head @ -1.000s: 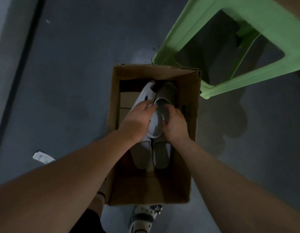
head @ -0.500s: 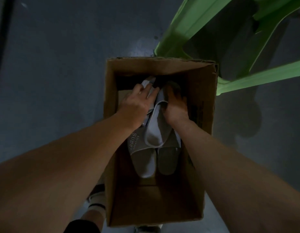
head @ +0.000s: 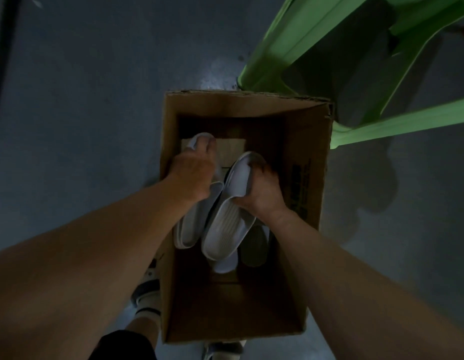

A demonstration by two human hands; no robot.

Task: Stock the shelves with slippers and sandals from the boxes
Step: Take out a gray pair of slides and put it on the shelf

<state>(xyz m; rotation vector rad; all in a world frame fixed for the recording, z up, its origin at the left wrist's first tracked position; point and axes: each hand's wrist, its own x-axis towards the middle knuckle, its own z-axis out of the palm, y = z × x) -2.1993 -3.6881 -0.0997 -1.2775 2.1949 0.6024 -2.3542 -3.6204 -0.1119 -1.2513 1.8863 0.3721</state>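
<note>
Gripping one pale slipper each: left hand (head: 193, 175) curls round the left slipper (head: 191, 224), right hand (head: 262, 190) round the right slipper (head: 225, 227), both held inside the cardboard box (head: 298, 141) above another pair (head: 254, 245) on its bottom. Green stool (head: 298, 40) stands just beside the box's far right corner.

The left hand (head: 193, 175) and right hand (head: 262, 190), bunched together a second ago, are now apart. Each grips its own pale grey rubber slipper, the left slipper (head: 190, 227) and the right slipper (head: 225, 224), raised off the grey pair (head: 254, 248) uncovered in the brown cardboard box (head: 303, 141).
</note>
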